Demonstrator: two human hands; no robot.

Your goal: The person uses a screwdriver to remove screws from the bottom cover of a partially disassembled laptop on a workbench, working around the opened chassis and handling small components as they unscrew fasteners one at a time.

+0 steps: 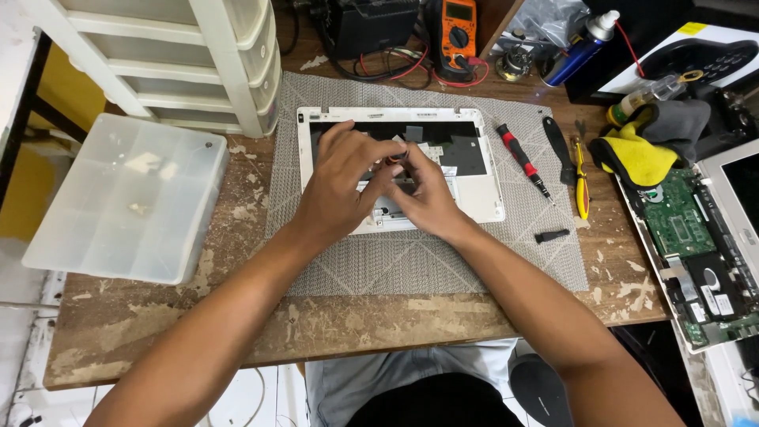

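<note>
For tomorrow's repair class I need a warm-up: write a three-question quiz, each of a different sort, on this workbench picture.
1. True or false: both hands rest on the white laptop shell lying on the grey mat.
2. Multiple choice: which tool lies nearest to the right of the shell? A) the red-and-black screwdriver B) the orange multimeter C) the blue spray can
3. Fill in: the clear compartment box sits on the person's ____ side of the mat.

Key
1. True: the left hand and right hand meet over its middle.
2. A
3. left
</note>
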